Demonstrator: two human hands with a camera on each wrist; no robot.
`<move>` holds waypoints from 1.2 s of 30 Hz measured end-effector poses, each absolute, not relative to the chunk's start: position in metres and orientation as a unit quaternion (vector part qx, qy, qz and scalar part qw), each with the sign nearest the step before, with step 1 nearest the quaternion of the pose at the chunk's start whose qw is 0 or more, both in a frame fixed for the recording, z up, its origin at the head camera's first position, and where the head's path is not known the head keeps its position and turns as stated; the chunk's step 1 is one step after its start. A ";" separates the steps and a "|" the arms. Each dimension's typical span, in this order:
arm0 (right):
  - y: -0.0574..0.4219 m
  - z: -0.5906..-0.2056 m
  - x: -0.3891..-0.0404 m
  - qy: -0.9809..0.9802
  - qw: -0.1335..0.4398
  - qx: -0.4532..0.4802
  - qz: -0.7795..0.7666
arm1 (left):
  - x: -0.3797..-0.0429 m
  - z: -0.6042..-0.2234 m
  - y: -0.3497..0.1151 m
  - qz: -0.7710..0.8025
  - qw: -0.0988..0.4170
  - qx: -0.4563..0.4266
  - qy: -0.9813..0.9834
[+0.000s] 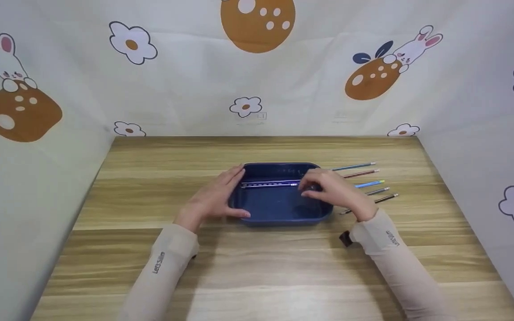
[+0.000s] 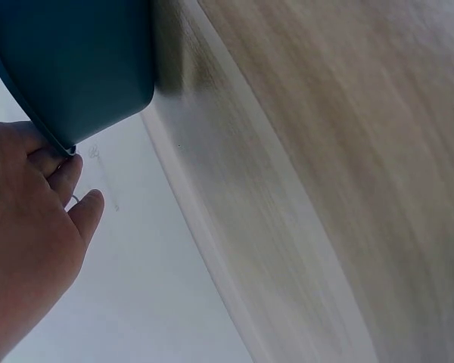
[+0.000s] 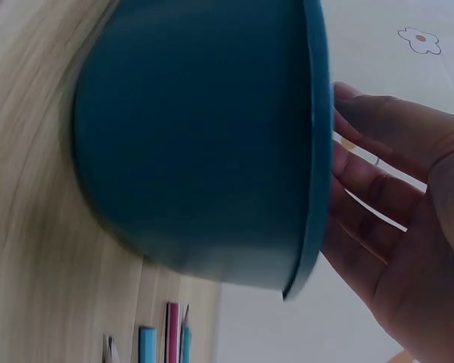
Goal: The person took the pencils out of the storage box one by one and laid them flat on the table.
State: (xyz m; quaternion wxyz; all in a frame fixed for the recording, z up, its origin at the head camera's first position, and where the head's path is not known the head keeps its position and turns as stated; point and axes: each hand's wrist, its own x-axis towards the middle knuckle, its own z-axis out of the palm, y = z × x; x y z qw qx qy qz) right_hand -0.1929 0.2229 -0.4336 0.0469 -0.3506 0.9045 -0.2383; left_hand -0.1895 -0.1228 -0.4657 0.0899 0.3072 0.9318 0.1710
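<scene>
A dark blue plastic tub (image 1: 279, 220) with rounded corners stands on the table. Inside it, along the far side, lies a shiny purple patterned pencil (image 1: 266, 183). At the tub's left end my left hand (image 1: 214, 196) rests on the rim, thumb extended over the near corner and fingers along the far one. My right hand (image 1: 328, 185) reaches over the right rim, fingers bent loosely down by the pencil's right end. In the right wrist view, a gap shows between that hand's thumb (image 3: 386, 121) and fingers, their tips hidden behind the tub wall.
Right of the tub several pencils lie roughly parallel, among them a blue one (image 1: 355, 166), a red one (image 1: 364, 173) and a bright blue one with a yellow-green end (image 1: 370, 183). A patterned cloth (image 1: 185, 89) hangs around the table's back and sides.
</scene>
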 end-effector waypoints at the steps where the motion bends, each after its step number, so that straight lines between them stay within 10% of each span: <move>1: 0.220 -0.434 -0.194 0.905 0.050 -0.350 -0.238 | -0.190 -0.465 -0.123 0.169 0.091 0.306 0.932; 36: 0.154 -0.475 -0.217 0.902 0.097 -0.359 -0.220 | -0.190 -0.465 -0.122 0.174 0.089 0.307 0.931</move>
